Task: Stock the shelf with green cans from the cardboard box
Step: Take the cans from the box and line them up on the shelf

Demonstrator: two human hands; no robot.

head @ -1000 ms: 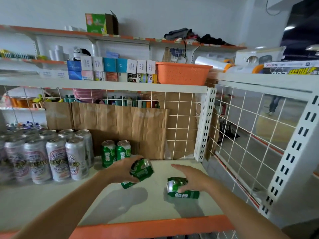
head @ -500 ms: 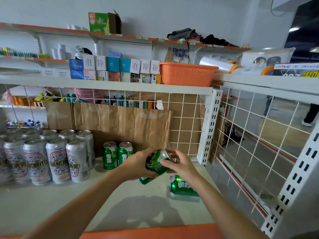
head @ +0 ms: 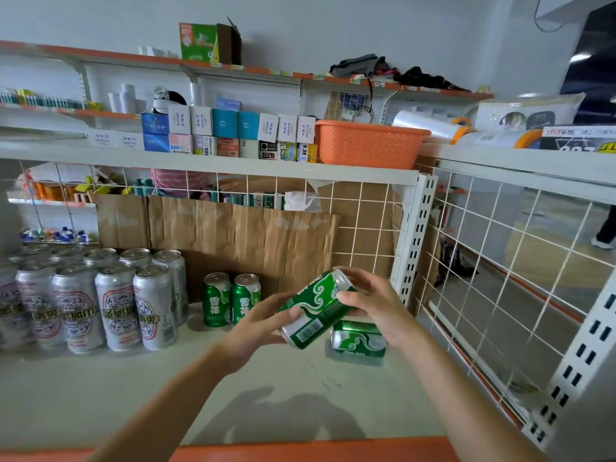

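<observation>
The white shelf [head: 233, 395] carries two upright green cans [head: 231, 300] at the back and a toppled can [head: 358, 340]; just above it a tilted green can [head: 316, 308] is gripped at both ends, left hand [head: 256, 325] curled round its base, right hand [head: 376, 308] round its top; smooth, thin-walled, likely heavy; grasp mid-body.

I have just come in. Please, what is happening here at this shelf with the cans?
A person is stocking the white shelf with green cans. The left hand and the right hand together hold one tilted green can above the shelf: the left grips its lower end, the right its upper end. A second green can lies on its side on the shelf, just below the right hand. Two upright green cans stand at the back, beside a group of silver cans.
</observation>
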